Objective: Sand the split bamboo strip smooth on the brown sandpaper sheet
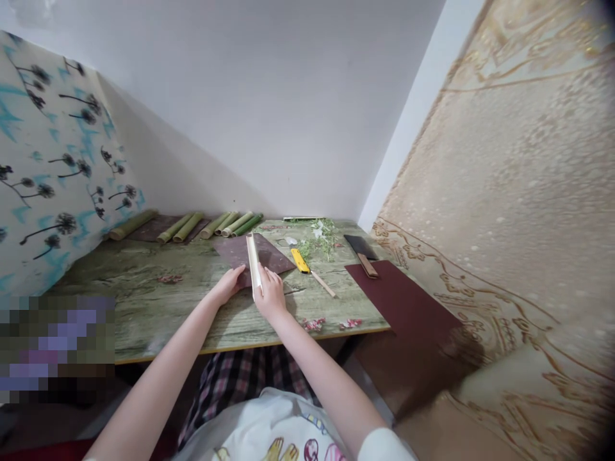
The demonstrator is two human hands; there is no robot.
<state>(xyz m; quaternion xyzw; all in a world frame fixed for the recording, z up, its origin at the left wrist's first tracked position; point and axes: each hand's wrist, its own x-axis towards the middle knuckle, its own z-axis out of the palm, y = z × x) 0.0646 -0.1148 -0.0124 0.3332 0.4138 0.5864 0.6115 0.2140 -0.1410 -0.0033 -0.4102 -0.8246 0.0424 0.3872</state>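
Head view.

A: What are the hands on?

B: The right hand (271, 294) has its fingers curled over the near end of a pale strip (253, 262) and grips it. The left hand (229, 285) lies flat, fingers together, its tips against the strip's left side.

A: And where does the strip lie?

B: Lengthwise away from the person, at the middle of the table (158, 301). Its far half crosses a brown sheet (273, 255), and its near end sticks out past the sheet's edge, under the right hand. The left hand rests partly on that sheet too.

A: What is beside them?

B: Just right of the sheet is a yellow knife (300, 260), with a thin stick (323, 283) running on from it towards the front edge. Green sprigs (323, 235) lie behind those. Farther right, a cleaver (362, 251) lies with its wooden handle on the far corner of a dark red mat (403, 301), which overhangs the table's right end.

A: Anything at the back?

B: A row of green tubes (230, 224) along the wall, well apart from the hands. A few pink petals (312, 324) lie near the front edge, right of the right wrist. A flower-printed cloth (52, 160) hangs at the left.
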